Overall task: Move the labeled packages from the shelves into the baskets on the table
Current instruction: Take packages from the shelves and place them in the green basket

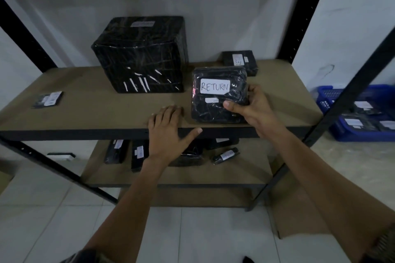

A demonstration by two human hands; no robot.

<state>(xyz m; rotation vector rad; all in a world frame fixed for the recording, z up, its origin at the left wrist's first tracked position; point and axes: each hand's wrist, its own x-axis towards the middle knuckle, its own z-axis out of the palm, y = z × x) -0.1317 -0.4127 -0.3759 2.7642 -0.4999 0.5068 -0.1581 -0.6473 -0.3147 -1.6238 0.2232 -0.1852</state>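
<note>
Right hand (254, 104) grips the RETURN package (215, 96) by its right edge, thumb on the face. Left hand (168, 132) lies flat, fingers straight, on the upper shelf's (96, 113) front edge. Package judged light, fairly stiff, glossy wrap slippery: hold across opposite edges. It sits tilted at the shelf's front, just right of the left hand.

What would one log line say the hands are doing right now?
right hand: grips RETURN package | left hand: rests on upper shelf | blue baskets: at right
</note>
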